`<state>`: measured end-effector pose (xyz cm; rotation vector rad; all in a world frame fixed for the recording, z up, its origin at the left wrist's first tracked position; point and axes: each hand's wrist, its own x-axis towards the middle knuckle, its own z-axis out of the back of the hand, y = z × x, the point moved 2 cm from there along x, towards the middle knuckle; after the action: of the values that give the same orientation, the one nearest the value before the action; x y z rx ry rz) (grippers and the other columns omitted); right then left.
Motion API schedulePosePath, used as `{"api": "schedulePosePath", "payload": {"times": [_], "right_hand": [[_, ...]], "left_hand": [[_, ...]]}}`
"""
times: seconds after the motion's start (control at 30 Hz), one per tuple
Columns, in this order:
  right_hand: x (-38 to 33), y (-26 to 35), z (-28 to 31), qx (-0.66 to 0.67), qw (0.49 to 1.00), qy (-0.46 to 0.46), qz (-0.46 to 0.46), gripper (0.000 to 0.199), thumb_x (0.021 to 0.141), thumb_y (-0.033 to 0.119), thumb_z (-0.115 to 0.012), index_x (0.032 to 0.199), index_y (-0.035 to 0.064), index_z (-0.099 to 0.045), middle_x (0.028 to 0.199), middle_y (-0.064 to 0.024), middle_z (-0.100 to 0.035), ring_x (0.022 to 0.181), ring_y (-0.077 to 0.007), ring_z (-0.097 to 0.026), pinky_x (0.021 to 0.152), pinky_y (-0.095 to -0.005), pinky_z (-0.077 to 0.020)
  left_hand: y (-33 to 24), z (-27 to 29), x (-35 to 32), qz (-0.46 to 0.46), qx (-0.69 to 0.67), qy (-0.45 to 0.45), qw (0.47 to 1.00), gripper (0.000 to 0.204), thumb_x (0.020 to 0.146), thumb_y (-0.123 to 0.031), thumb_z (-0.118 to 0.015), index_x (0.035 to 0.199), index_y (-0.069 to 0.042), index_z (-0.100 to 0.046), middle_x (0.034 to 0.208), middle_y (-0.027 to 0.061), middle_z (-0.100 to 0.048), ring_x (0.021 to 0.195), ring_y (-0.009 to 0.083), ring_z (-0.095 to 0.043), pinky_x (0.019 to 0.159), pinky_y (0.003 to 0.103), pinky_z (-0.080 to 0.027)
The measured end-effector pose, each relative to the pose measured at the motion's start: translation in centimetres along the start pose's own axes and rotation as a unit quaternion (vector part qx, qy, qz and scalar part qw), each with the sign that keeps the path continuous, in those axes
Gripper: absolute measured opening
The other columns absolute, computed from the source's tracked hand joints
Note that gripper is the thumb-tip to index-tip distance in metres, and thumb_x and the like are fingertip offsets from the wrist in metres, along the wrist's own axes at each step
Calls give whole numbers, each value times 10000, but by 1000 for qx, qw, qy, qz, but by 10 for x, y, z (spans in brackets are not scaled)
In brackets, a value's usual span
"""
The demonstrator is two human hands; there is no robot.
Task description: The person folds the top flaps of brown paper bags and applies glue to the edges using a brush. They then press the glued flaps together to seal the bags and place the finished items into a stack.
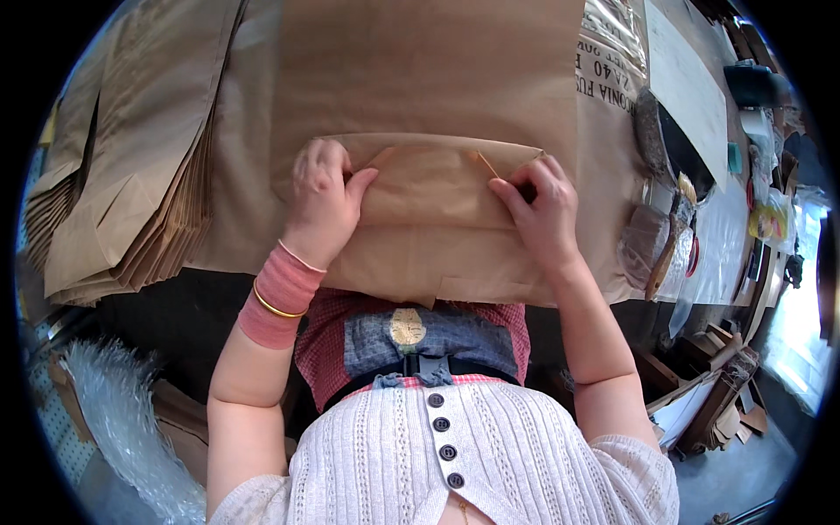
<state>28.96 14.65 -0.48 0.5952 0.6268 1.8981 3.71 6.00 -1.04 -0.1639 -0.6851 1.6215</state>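
"Bag [429,96] on the table [722,232], around the middle of the near edge, right? How far along is it?"

"Yep, lying there with its near end toward the person. I'd call it partway. The flap [429,188] is opened out crosswise with a slanted crease toward each end, so that bit looks done imo."

"What are the hands up to?"

"Left hand [328,188] is at the flap's left end, fingers curled, thumb poking out toward the middle. Can't tell if it's actually pinching paper. Right hand [544,206] is at the right end: fingers bent at the corner, thumb apart from them, by the crease. Can't tell there either whether anything's nipped between them."

"So what's left?"

"The flap isn't pressed down flat yet, so I'd count that as undone. Beyond that, no clue, just my read."

"Anything to compare it with?"

"Stack [144,192] of bags at the near left corner, poking out past the near edge. Their ends look folded neatly, so this one seems behind them. Otherwise there's a brush [669,245] toward the near edge, right of the bag, and a white board [691,87] up by the far right corner."
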Motion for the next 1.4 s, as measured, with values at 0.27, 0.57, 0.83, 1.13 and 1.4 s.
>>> {"api": "schedulePosePath", "payload": {"times": [0.27, 0.57, 0.83, 1.13, 1.4], "right_hand": [[22, 17, -14, -162, 985, -52, -29, 333, 771, 358, -740, 661, 86, -583, 707, -79, -621, 625, -277, -618, 557, -389, -492], [-18, 62, -43, -153, 957, 106, 221, 833, 740, 382, -674, 1395, -44, -385, 1446, -188, -414, 1379, -310, -348, 1160, -417, -221], [-12, 25, 21, 30, 994, 36, 98, 623, 805, 239, -718, 1303, -61, -495, 1306, -227, -542, 1274, -351, -476, 1058, -416, -380], [-27, 67, 50, 79, 983, 7, 167, 282, 771, -3, -672, 1053, 4, -674, 1087, -167, -681, 1051, -317, -647, 907, -381, -506], [-35, 80, 26, 100, 972, 62, 203, 216, 784, -12, -665, 999, 2, -687, 1044, -162, -693, 983, -302, -669, 856, -354, -521]], "left_hand": [[-13, -3, 29, 85, 201, 33, 975, 411, 758, -419, -734, 824, -47, -572, 825, 109, -628, 830, 308, -621, 697, 425, -492], [-39, -6, -5, -119, 151, 220, 956, 848, 742, -367, -617, 1435, 28, -331, 1551, 174, -227, 1447, 259, -195, 1194, 395, -130], [-75, -3, 1, -81, 371, 218, 899, 739, 780, -327, -603, 1393, 28, -391, 1451, 212, -389, 1373, 321, -336, 1143, 470, -247], [-71, 2, 50, -206, 320, 63, 922, 224, 744, -211, -579, 816, -11, -649, 758, 161, -653, 719, 278, -637, 691, 402, -505], [40, 284, 30, -281, 466, -87, 835, 384, 744, -13, -564, 1121, -5, -634, 1083, 157, -664, 1031, 284, -635, 943, 395, -500]]}}
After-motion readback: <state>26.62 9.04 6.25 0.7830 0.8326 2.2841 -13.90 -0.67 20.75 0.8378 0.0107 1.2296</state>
